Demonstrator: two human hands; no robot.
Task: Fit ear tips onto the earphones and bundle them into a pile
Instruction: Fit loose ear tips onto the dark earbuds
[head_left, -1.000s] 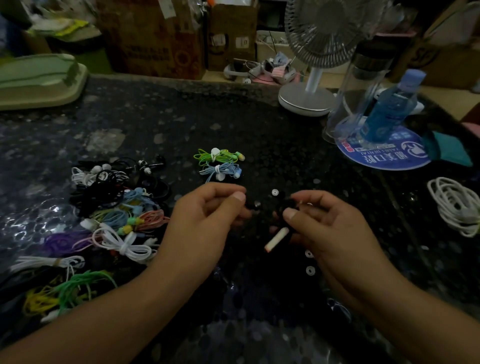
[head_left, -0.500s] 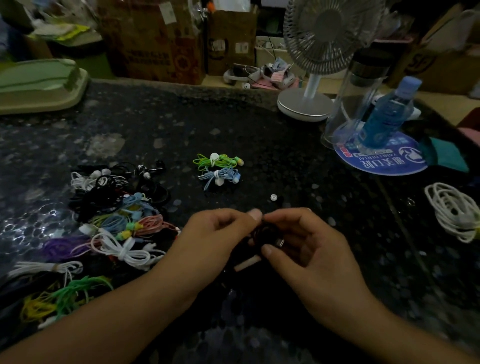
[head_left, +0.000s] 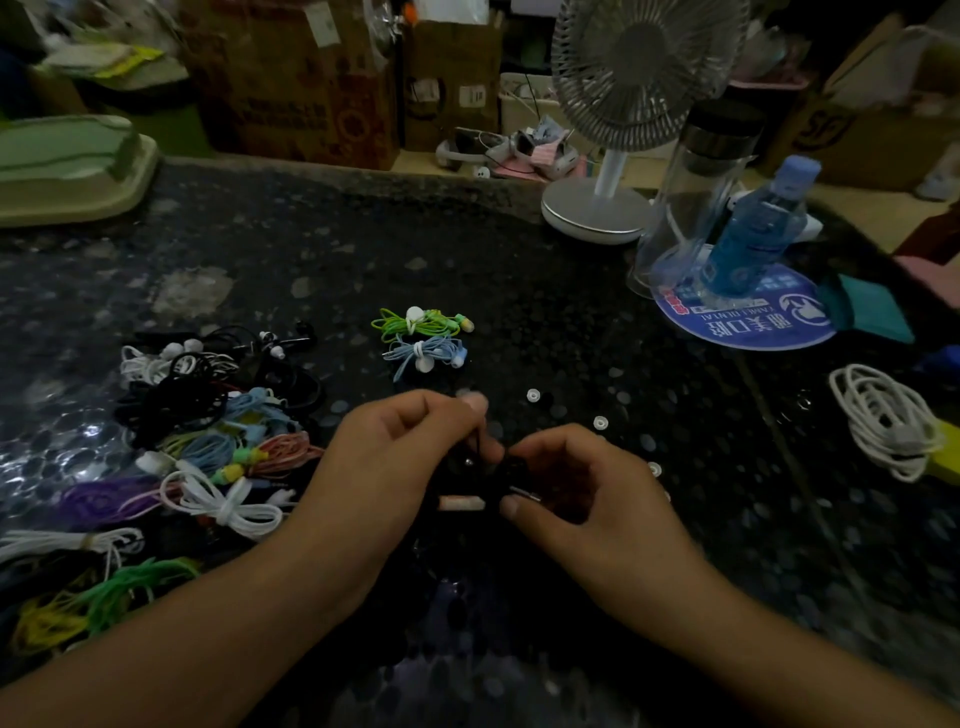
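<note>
My left hand and my right hand meet at the table's middle, both pinched on a black earphone set that is hard to make out against the dark top. A small white cylinder shows below the fingers. Loose white ear tips lie just beyond and right of my hands. Two tied bundles rest farther back: a green earphone bundle and a light blue earphone bundle. A heap of tangled earphones in many colours fills the left side.
A white desk fan stands at the back, with a clear bottle and a blue bottle on a round blue pad. A coiled white cable lies at the right. A green tray sits back left.
My hands came together from apart and dropped nearer to me. The white cylinder, earlier sticking out from my right hand, now lies level between both hands.
</note>
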